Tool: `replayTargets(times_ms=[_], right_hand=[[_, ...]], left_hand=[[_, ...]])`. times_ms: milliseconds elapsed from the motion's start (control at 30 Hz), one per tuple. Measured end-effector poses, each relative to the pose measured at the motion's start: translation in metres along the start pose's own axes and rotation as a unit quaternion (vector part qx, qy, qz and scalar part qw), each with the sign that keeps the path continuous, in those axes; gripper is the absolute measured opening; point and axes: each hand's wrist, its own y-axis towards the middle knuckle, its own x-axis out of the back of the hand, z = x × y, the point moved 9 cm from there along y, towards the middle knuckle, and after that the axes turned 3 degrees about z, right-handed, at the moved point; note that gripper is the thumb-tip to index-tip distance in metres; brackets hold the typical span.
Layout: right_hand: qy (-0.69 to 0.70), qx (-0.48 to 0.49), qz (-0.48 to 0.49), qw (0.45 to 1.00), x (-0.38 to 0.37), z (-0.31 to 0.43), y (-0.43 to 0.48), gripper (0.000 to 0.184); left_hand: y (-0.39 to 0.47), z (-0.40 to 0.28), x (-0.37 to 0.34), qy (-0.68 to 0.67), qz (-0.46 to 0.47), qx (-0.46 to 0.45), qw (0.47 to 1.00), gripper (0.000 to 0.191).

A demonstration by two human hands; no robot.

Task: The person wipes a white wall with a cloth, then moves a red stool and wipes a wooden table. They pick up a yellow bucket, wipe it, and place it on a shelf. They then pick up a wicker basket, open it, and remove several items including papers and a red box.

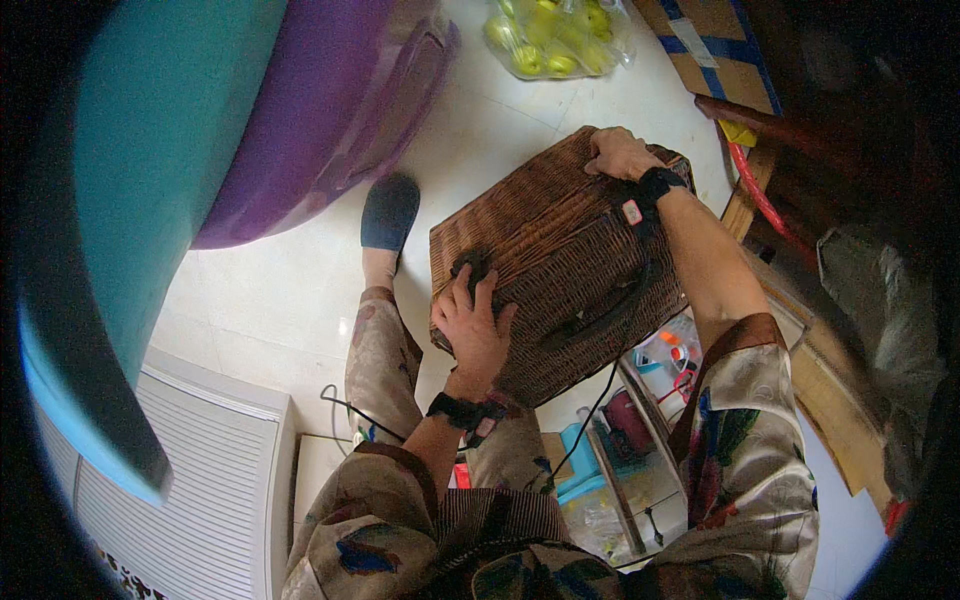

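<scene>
A brown wicker case point(551, 259) stands tilted before my legs, its dark curved handle point(611, 304) on the side facing me. My left hand point(476, 322) lies on its left part, fingers apart, the fingertips touching a dark strap or clasp point(469, 268). At the far right corner, my right hand point(626, 154) has its fingers bent over the case's top; what lies beneath them is hidden. A small white tag with a red border point(632, 212) is at the right wrist. Both wrists wear black bands.
Green fruit in a clear plastic bag point(559, 37) lies on the floor ahead. A large purple and teal object point(330, 112) rises at left, above a white slatted cabinet point(210, 435). Cardboard boxes point(716, 49) and wood line the right; a metal-framed rack point(611, 480) is below.
</scene>
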Motion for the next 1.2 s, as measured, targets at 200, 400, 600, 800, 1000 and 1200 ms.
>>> replayTargets(times_ms=[200,400,600,800,1000,1200], right_hand=[[-0.052,-0.013,0.048,0.997,-0.009,0.003,0.007,0.045],[-0.065,0.008,0.032,0.997,-0.012,0.008,-0.002,0.043],[-0.067,0.029,0.014,0.997,-0.009,0.009,-0.013,0.037],[-0.071,0.016,0.03,0.997,-0.013,0.007,-0.015,0.042],[-0.089,0.011,0.021,0.996,-0.016,0.003,-0.011,0.045],[-0.135,0.048,-0.04,0.989,-0.009,0.006,-0.013,0.042]], left_hand=[[0.0,0.002,0.0,0.015,0.009,0.006,1.0,0.054],[-0.001,0.002,0.001,-0.006,0.014,0.0,1.0,0.054],[0.0,0.007,-0.007,-0.008,0.035,0.008,0.999,0.054],[0.002,0.01,-0.011,-0.028,0.042,0.013,0.999,0.053],[0.005,0.012,-0.006,-0.055,0.067,0.019,0.996,0.053],[0.042,0.102,-0.013,-0.421,0.095,0.18,0.884,0.036]])
